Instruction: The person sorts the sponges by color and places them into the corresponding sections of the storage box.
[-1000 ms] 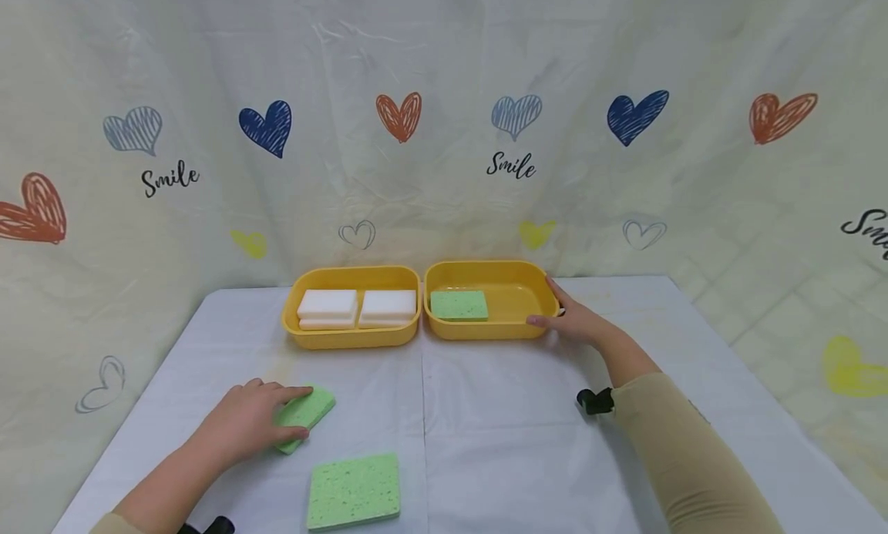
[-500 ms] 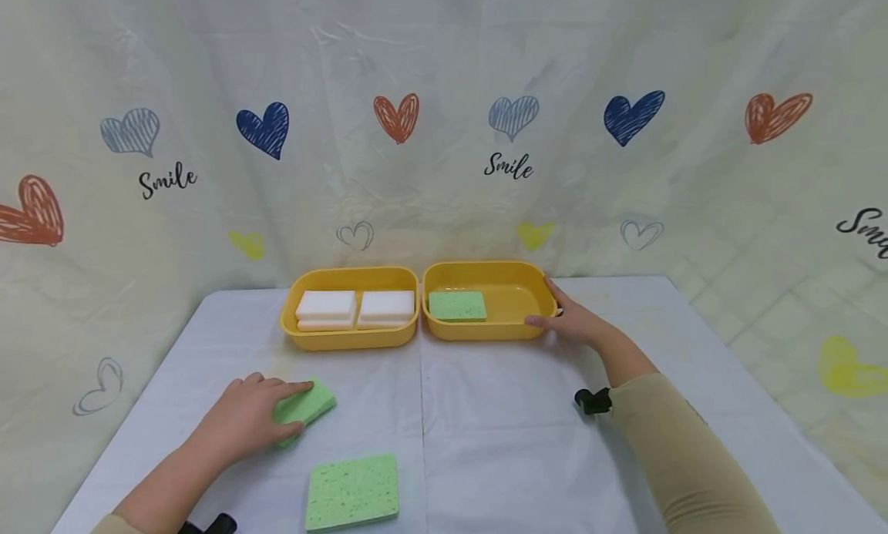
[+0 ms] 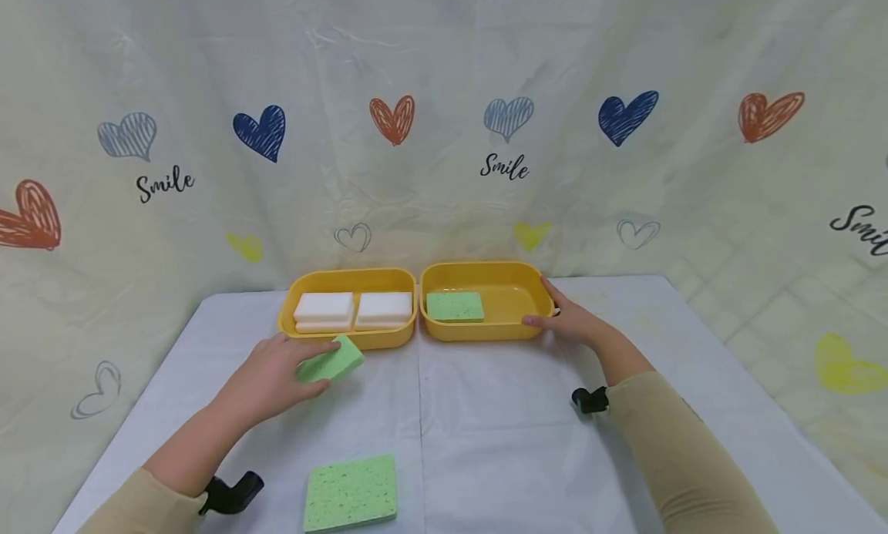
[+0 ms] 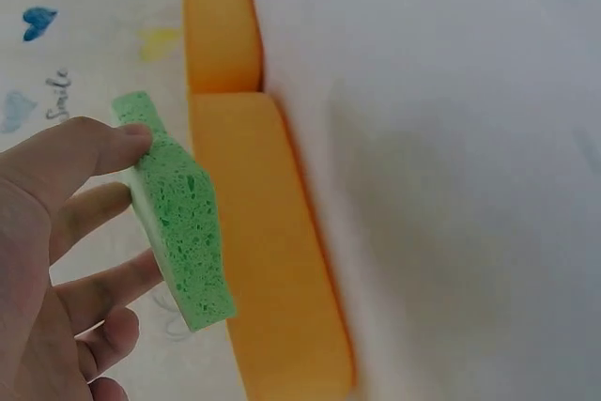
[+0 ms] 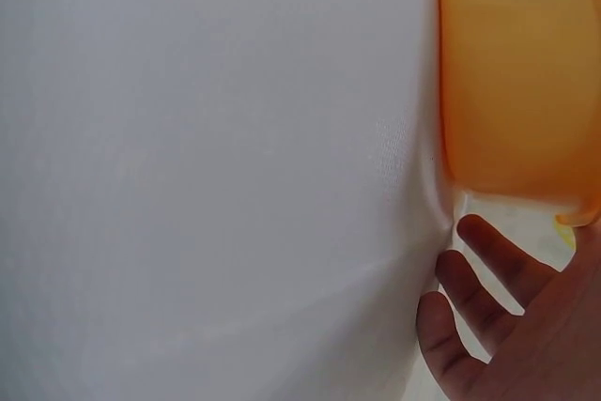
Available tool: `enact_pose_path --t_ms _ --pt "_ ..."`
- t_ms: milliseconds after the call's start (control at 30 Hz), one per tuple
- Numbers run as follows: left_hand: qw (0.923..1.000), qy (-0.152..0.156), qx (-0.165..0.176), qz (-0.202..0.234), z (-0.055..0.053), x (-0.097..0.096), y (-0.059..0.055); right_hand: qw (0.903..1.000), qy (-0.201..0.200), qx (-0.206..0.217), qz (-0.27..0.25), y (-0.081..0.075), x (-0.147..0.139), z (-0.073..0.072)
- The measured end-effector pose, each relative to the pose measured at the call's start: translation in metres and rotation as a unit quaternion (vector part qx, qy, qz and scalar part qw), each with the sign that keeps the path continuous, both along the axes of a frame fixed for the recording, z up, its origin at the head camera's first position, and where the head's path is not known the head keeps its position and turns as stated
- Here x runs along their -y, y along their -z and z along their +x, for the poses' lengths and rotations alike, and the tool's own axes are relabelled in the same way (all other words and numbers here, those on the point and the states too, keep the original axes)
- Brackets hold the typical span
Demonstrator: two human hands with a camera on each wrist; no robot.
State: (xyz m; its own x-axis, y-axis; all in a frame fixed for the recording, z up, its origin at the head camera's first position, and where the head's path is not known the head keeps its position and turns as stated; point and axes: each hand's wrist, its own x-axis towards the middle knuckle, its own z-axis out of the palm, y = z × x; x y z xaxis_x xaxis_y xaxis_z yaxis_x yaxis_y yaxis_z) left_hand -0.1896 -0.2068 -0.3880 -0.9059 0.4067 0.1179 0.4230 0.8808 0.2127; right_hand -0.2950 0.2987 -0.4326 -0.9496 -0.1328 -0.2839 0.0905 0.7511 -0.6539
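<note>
My left hand [image 3: 267,380] pinches a green sponge [image 3: 333,361] between thumb and fingers, off the table and just before the left yellow tray. The left wrist view shows this sponge [image 4: 183,227] tilted, its speckled face bare. My right hand [image 3: 576,320] holds the right end of the right yellow tray [image 3: 479,332], thumb at the front rim and a finger at the back corner. Three of its fingers [image 5: 479,312] hang apart from the tray in the right wrist view. Inside that tray, at its left, lies another green sponge [image 3: 454,307].
The left yellow tray [image 3: 388,339] holds white sponge blocks [image 3: 324,309] in two side-by-side stacks. A further green sponge [image 3: 350,493] lies flat on the white-covered table [image 3: 499,441] near the front. A curtain [image 3: 444,195] printed with hearts hangs behind the trays.
My left hand has lifted the green sponge off the table and carried it forward and right, up to the left tray. The right hand has stayed at its tray.
</note>
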Motion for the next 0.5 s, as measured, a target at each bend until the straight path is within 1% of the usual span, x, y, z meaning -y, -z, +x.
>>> enact_pose_path --t_ms 133,233,333,433,500 --pt "0.9995 0.026 -0.001 0.019 -0.016 -0.027 -0.017 1.0 0.006 0.001 -0.002 0.001 -0.002 -0.001" --pt "0.9984 0.049 -0.002 0.027 -0.028 -0.051 -0.029 1.0 0.008 0.0 -0.002 0.003 -0.003 -0.002" --pt "0.9967 0.07 0.004 0.04 -0.041 -0.078 -0.034 0.9999 0.014 0.001 -0.006 0.004 -0.002 -0.002" --pt "0.9959 0.075 0.017 0.047 -0.054 -0.106 -0.033 0.9998 0.017 0.002 -0.007 0.003 -0.001 -0.002" --pt "0.9955 0.069 0.033 0.056 -0.063 -0.126 -0.033 0.9998 0.019 0.004 -0.006 0.002 -0.001 -0.001"
